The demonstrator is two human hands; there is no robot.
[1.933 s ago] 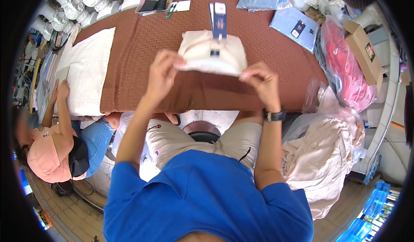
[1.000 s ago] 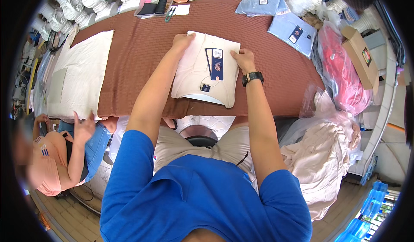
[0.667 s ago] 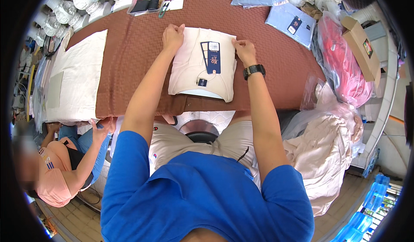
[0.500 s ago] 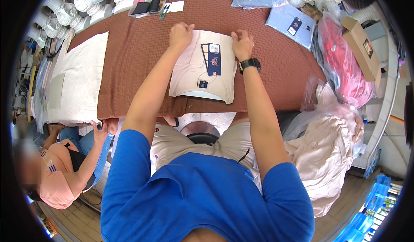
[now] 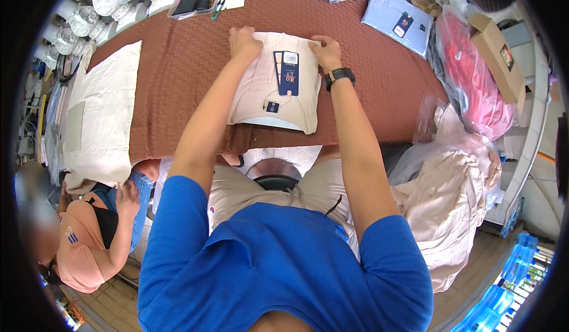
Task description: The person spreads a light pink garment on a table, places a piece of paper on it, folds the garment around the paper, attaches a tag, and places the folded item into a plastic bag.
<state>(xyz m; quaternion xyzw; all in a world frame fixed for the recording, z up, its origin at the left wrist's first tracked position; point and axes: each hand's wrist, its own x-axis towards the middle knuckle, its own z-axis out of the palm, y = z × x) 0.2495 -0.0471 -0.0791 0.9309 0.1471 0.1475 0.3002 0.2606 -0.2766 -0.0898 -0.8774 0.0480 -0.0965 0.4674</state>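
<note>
We're apparently squaring the shirt (image 5: 259, 87), left hand (image 5: 245, 43) and right hand (image 5: 328, 53) pinching its eleven- and one-o'clock corners; next calls for even tension.

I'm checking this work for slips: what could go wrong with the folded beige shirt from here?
The shirt lies near the table's near edge; a tug toward the person might drag it over.

The left hand and right hand are at its far corners; an uneven pull could skew the fold.

The tags lie on top with a thin string near the collar, which might snag.
</note>
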